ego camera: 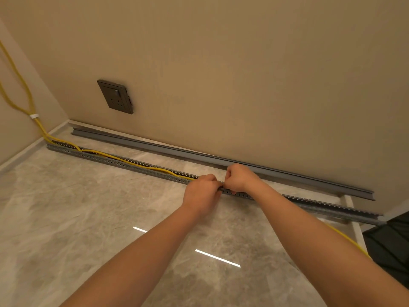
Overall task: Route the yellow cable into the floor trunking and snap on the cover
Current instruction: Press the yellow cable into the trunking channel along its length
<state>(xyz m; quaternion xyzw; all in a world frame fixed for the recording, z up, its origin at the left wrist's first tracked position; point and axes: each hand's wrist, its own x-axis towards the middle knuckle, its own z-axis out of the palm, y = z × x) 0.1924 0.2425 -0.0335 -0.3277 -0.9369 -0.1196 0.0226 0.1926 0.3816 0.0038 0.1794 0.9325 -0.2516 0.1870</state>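
A long grey slotted trunking (124, 163) is seen lying on a glossy, marbled beige floor (66, 207), running from the left corner toward the right, parallel to a plain tan wall (243, 74). A yellow cable (20, 91) is seen coming down the left wall, held by a small white clip (33, 116), and is laid loosely in the trunking's left half, rising in shallow waves above the comb-like slotted sides. At the middle of the trunking, the left hand (202, 191) and right hand (240, 177) are held close together, both curled closed and pinched over the channel, apparently on the cable, though the grip itself is hidden by the fingers. To the right of the hands the channel looks empty, and the cable's free length is seen trailing on the floor at the lower right. The cover (199, 155), a smooth grey lipped strip, is lying beside the skirting, apart from the trunking and not yet fitted. The step would probably be done best by pressing the cable flat to the channel bottom bit by bit, with slack smoothed rightward so nothing stands proud when the cover is snapped on. A dark socket plate (116, 96) is set in the wall.
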